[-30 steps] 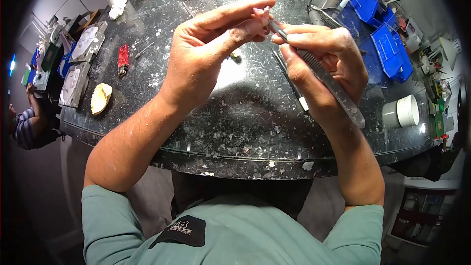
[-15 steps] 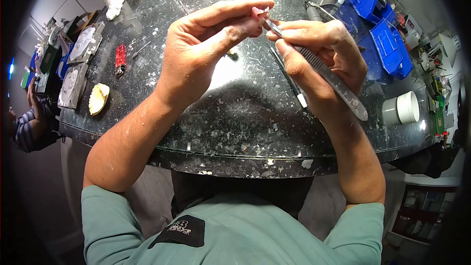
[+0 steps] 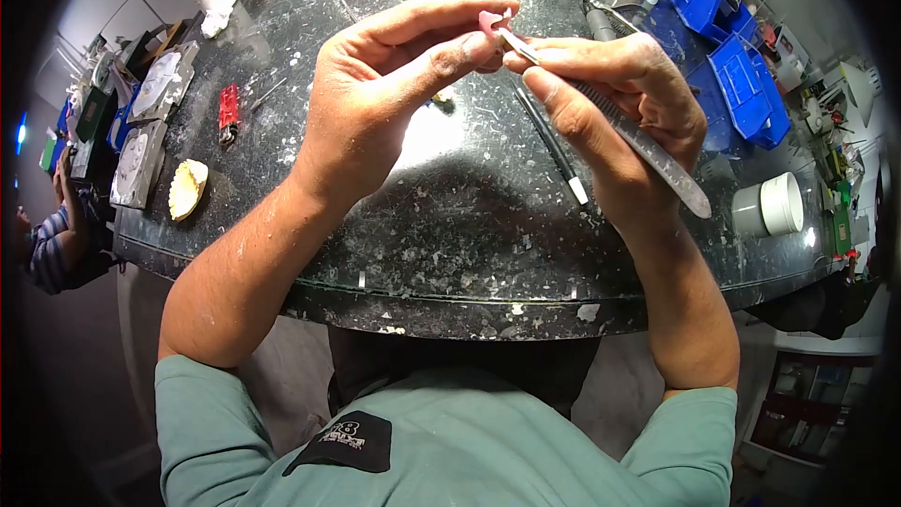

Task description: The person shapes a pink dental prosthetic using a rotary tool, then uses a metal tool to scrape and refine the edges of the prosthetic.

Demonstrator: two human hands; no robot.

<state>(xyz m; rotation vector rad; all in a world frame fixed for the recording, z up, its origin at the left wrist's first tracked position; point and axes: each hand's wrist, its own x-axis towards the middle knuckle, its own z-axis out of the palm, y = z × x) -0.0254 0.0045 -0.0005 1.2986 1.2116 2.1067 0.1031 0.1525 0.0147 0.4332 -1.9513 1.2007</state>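
Pinched between thumb and fingers of my left hand is a small pink denture piece with a whitish edge, partly hidden by the fingertips. My right hand grips a scalpel with a flat, ribbed grey metal handle, held like a pen. The scalpel's tip comes right up to the pink piece, and the fingertips of both hands are close together above the bench. Under my right hand a black pen-like tool with a white end lies on the bench.
On the dark, speckled bench, a yellowish dental cast and a red-handled tool lie to the left. White tubs and blue bins stand at right. A person in a striped sleeve sits far left.
The scalpel has shifted slightly, its handle end moving a little right and up. The pink piece is turned a little in my left fingers, which have moved slightly left.
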